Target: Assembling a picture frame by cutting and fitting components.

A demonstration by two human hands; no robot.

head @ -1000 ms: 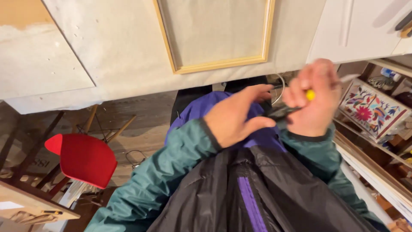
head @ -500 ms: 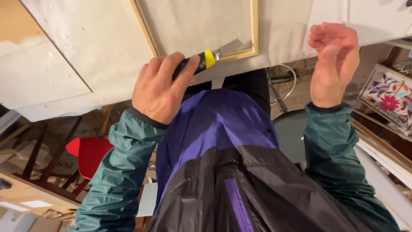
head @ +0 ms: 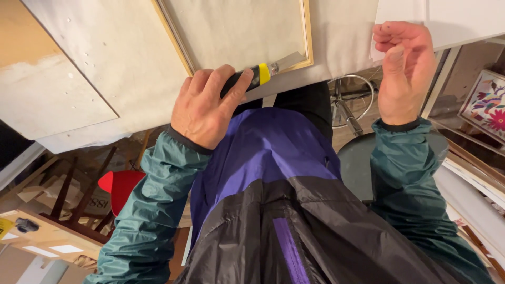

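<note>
Head view, left hand (head: 202,108) gripping black-and-yellow scraper (head: 263,72), right hand (head: 402,68) loosely curled, empty.

A small yellow label (head: 5,227) sat at the far lower left, on a tan cardboard box (head: 39,239) whose top carried two pale rectangular stickers (head: 51,249). No signs or screens were in view.

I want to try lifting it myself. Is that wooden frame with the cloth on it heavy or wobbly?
Probably light: the wooden frame has thin strips, and only cloth fills it. It likely lifts stiff, since the strips look straight. The cloth might dent if poked, because the scraper in the left hand has a hard blade.
</note>
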